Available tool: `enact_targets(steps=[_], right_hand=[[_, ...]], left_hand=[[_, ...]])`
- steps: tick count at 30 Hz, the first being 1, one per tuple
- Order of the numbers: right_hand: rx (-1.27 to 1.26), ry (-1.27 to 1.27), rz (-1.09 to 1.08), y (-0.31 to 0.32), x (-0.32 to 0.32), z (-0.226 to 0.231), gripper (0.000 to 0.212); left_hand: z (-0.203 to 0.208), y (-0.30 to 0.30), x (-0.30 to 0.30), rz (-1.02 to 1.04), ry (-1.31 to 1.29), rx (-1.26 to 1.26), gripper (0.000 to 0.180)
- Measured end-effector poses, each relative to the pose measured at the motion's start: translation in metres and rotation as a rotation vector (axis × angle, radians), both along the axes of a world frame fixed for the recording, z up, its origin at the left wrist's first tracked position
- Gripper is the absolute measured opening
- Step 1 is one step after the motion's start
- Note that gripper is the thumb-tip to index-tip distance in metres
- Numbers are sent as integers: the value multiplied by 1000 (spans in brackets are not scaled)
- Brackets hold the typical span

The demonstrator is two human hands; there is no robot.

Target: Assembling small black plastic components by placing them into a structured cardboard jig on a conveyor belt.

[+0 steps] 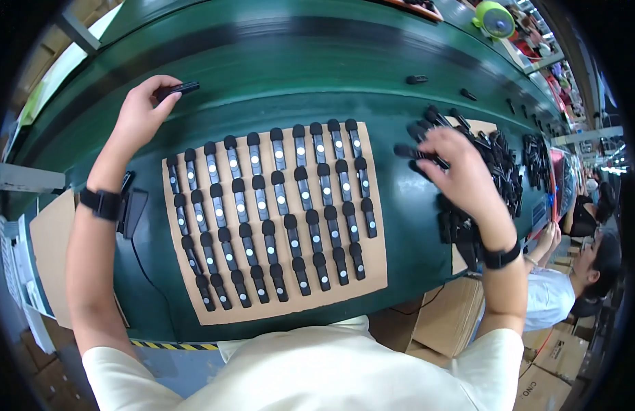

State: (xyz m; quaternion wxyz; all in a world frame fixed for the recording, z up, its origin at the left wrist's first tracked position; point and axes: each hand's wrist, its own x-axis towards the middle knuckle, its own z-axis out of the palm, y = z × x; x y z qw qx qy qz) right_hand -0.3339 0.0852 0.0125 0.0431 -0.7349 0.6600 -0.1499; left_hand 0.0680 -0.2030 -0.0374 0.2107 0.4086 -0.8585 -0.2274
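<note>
My left hand [145,109] is raised at the far left over the green belt, pinching a slim black clip-on microphone [187,88] between thumb and fingers. To the right, my right hand [456,161] has its fingers closed round a small black foam-topped microphone [408,151], beside a heap of loose black microphones [499,161]. Between my hands lies a brown cardboard sheet [290,309]. On it, several rows of black microphones [279,152] are laid side by side, foam tops pointing away from me, most with a pale round spot on the body.
The green conveyor belt [297,65] runs across the far side, with a few loose microphones [417,79] on it. A black stand [132,209] with a cable is by my left forearm. Flattened cartons [449,315] stand below right. A co-worker [554,294] is at right.
</note>
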Motion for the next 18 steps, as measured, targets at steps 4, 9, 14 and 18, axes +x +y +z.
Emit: enact_targets(steps=[4,9,14,18], right_hand=[[103,-48,-203,68,4,-25,23],[71,85,-304,92,7,-57,23],[-15,199,-346,88,14,-63,31],[-14,188,-361,94,12,-67,43]], left_hand=[[23,63,0,27,329,215,25],[55,166,13,14,658,210,26],[54,236,26,-26,698,227,28],[34,260,32,-132,625,241,33]])
